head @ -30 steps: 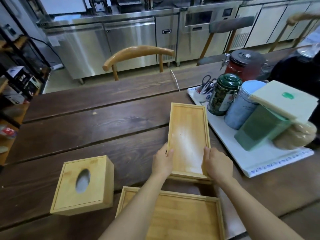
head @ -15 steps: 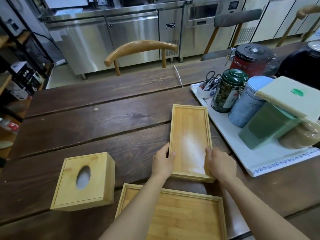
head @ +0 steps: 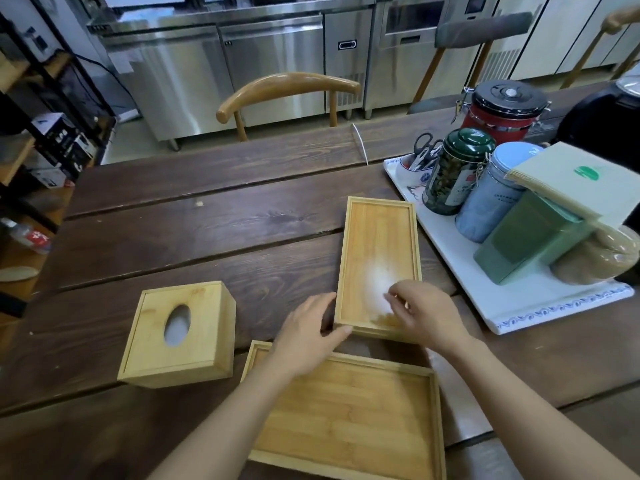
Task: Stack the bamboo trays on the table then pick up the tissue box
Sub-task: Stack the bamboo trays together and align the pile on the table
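Observation:
A narrow bamboo tray (head: 379, 251) lies lengthwise on the dark wooden table (head: 207, 230), just beyond a larger bamboo tray (head: 349, 420) at the near edge. My left hand (head: 308, 337) hovers with fingers spread over the large tray's far left corner, its thumb touching the narrow tray's near left corner. My right hand (head: 424, 315) is above the narrow tray's near right end, fingers loosely curled and holding nothing. The bamboo tissue box (head: 180, 334), with an oval slot on top, stands to the left of both trays, apart from my hands.
A white tray (head: 519, 306) at the right carries a green tin (head: 453, 171), a blue canister (head: 491, 199), a green box and a cup of scissors. A red jar (head: 502, 112) stands behind it. A wooden chair (head: 287, 88) faces the table's far side.
Both hands have come off the narrow tray's long sides. The left hand slid back to its near left corner, and the right hand moved in over its near end. The tray stays flat.

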### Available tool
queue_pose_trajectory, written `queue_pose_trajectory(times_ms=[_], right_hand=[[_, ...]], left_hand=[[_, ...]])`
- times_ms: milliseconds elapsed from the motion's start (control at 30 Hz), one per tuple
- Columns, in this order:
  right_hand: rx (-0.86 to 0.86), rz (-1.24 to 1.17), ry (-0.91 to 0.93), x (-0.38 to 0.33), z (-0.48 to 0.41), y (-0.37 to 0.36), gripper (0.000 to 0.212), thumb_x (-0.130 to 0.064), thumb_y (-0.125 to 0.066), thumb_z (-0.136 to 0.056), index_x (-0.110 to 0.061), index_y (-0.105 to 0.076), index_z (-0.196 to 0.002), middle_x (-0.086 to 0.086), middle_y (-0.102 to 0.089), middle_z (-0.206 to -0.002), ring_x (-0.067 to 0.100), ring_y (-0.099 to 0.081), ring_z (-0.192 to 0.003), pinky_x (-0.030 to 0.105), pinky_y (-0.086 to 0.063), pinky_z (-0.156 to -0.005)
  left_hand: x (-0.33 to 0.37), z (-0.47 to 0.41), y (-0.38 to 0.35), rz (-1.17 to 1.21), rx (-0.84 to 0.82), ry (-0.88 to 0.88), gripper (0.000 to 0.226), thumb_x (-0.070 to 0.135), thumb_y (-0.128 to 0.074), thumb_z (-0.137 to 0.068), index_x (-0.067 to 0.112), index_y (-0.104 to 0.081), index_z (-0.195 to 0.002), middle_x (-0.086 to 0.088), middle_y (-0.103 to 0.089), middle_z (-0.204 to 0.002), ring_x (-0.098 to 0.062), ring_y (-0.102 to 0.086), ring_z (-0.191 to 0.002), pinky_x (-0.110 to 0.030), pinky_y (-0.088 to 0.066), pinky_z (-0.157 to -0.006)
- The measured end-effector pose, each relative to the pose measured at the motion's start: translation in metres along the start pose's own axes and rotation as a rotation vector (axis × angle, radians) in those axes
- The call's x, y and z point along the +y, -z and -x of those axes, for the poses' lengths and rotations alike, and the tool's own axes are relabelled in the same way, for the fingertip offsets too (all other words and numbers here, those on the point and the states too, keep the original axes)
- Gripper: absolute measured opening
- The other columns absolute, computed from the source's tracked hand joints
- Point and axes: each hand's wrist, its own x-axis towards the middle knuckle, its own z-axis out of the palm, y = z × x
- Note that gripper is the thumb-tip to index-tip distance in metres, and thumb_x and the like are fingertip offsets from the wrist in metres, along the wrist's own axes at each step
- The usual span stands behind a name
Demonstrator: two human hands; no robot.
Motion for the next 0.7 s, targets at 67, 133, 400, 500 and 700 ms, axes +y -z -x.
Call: queue_pose_trajectory(times_ms=[67,133,400,500,700], right_hand=[[-0.144,-0.053,0.059,-0.009,0.009,-0.005,0.033,-0.033,-0.045,-0.088,-0.01,-0.063,-0.073,0.002,-0.063,-0.064,0.02,-0.058,-0.058,0.03,-0.042,-0.049],[-0.226,-0.038,0.098,-0.018,0.018,-0.011,0.036,-0.038,-0.045,-0.088,-0.01,-0.065,-0.076,0.004,-0.067,-0.069,0.023,-0.06,-0.065,0.035,-0.047,-0.055],[-0.403,0.059,0.144,-0.045,0.042,-0.021,0.045,-0.046,-0.045,-0.085,-0.01,-0.066,-0.102,0.009,-0.068,-0.096,0.03,-0.062,-0.093,0.04,-0.051,-0.078],[-0.475,0.076,0.04,-0.051,0.053,-0.027,0.038,-0.038,-0.05,-0.089,-0.01,-0.059,-0.113,0.008,-0.057,-0.113,0.026,-0.052,-0.107,0.039,-0.045,-0.087],[-0.393,0.01,-0.211,-0.07,0.053,-0.033,0.021,-0.026,-0.046,-0.092,-0.007,-0.056,-0.096,0.011,-0.058,-0.107,0.03,-0.052,-0.104,0.04,-0.039,-0.085]], left_hand=[[-0.004,0.027,-0.002,-0.128,-0.096,-0.042,0.071,0.05,-0.055,-0.088,0.027,-0.027,-0.148,0.006,-0.029,-0.155,-0.014,-0.028,-0.141,-0.035,-0.024,-0.116],[-0.007,0.054,-0.011,-0.273,-0.213,-0.087,0.078,0.058,-0.052,-0.085,0.031,-0.018,-0.15,0.007,-0.015,-0.16,-0.014,-0.013,-0.146,-0.035,-0.011,-0.119],[-0.025,0.113,-0.041,-0.574,-0.362,-0.355,0.08,0.052,-0.056,-0.085,0.025,-0.018,-0.15,0.004,0.002,-0.163,-0.011,0.01,-0.148,-0.039,0.013,-0.118],[-0.043,0.116,-0.046,-0.627,-0.235,-0.486,0.066,0.046,-0.064,-0.081,0.019,-0.044,-0.139,-0.003,-0.034,-0.155,-0.017,-0.026,-0.145,-0.049,-0.021,-0.118],[-0.057,0.132,-0.069,-0.705,-0.005,-0.728,0.012,0.014,-0.06,-0.08,0.019,-0.052,-0.086,-0.002,-0.071,-0.117,-0.018,-0.06,-0.12,-0.046,-0.05,-0.097]])
